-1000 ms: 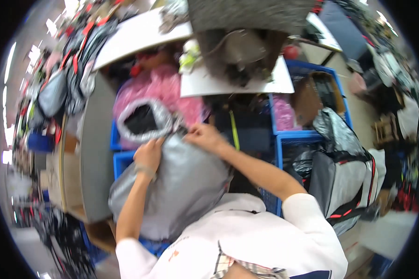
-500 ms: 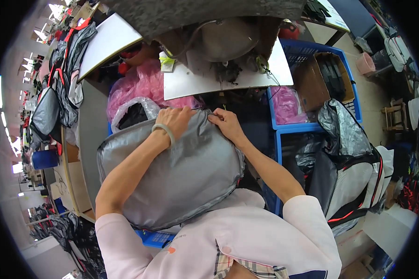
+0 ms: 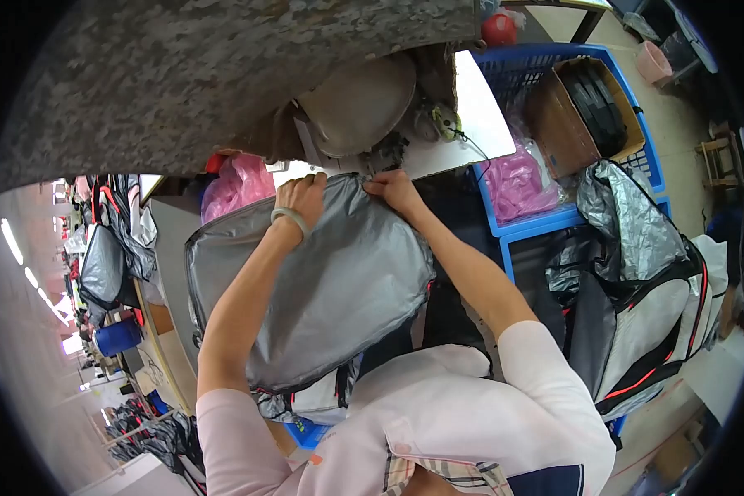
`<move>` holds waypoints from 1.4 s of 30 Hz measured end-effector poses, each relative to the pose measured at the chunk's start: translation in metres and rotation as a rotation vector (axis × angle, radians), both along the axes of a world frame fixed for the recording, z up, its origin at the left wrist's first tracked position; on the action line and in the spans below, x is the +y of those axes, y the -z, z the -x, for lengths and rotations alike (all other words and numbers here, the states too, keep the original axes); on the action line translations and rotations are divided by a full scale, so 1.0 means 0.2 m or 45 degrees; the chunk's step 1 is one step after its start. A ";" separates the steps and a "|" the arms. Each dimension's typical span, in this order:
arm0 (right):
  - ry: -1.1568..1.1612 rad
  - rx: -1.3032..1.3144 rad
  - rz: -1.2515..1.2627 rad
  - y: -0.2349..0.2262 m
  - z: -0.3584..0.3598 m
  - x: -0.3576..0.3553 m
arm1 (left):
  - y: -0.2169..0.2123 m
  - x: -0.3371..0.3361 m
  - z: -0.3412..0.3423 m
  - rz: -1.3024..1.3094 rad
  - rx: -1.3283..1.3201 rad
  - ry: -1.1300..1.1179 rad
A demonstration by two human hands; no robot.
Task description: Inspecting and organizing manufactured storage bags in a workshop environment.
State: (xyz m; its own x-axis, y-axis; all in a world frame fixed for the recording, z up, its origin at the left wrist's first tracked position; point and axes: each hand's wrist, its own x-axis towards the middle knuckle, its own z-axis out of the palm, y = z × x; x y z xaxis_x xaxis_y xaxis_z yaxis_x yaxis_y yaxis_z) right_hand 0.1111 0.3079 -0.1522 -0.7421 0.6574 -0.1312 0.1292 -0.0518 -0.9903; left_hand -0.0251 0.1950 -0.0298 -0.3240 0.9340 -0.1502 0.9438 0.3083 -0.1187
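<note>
Here, the silver bag (image 3: 351,285) is spread in front of the body, on the near side of the counter (image 3: 485,112). Its far edge is gripped by the left hand (image 3: 300,198), fingers curled over; a little to the right, that same edge is pinched by the right hand (image 3: 394,192). The long axis is slanted, near left to far right, so its far-right corner is met by the right hand, the nearer one. A striped bag (image 3: 655,331) is propped at right, by the crate (image 3: 537,221).
</note>
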 end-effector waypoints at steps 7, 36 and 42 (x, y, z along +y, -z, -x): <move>-0.121 -0.081 0.106 0.10 0.06 0.15 | 0.03 0.16 0.02 0.107 0.076 0.056; -0.021 -0.066 0.206 0.12 -0.19 0.14 | -0.50 -0.12 -0.04 0.236 0.256 -0.173; 0.067 -0.332 -0.554 -0.08 -0.33 -0.06 | -0.56 -0.90 -0.13 -0.555 -0.410 -0.928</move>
